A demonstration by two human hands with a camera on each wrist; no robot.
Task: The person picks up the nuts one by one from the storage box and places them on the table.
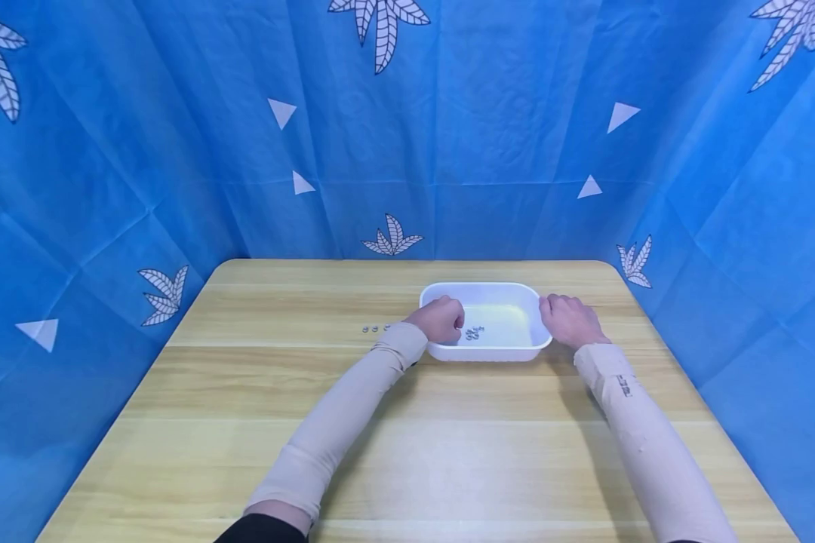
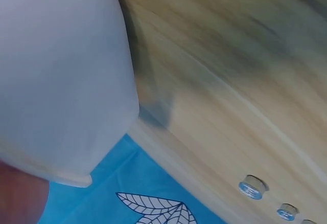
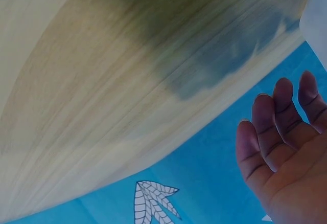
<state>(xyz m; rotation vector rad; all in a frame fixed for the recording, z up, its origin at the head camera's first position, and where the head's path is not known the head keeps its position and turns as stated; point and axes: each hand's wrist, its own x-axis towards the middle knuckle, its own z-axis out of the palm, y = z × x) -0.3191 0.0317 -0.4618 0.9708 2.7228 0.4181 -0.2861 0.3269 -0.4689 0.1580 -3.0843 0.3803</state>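
Note:
A white tray [image 1: 499, 353] stands toward the back of the table. My left hand [image 1: 441, 320] reaches over its left end with the fingers curled down inside, beside a small cluster of shiny metal pieces [image 1: 473, 333] that look like nuts. Its fingertips are hidden, so I cannot tell whether they pinch a piece. At the opposite end, my right hand [image 1: 573, 320] holds the tray's rim. The right wrist view shows its fingers [image 3: 263, 127] gently bent, just outside the tray wall. Left of the tray, similar metal pieces [image 1: 375, 329] lie in a short row, partly behind the left wrist.
The wood-grain table [image 1: 407, 452] extends in front of the tray and to both sides. A blue patterned curtain [image 1: 502, 188] hangs behind the table and along its sides. In the left wrist view, the tray's outer wall [image 2: 61, 81] fills the upper left.

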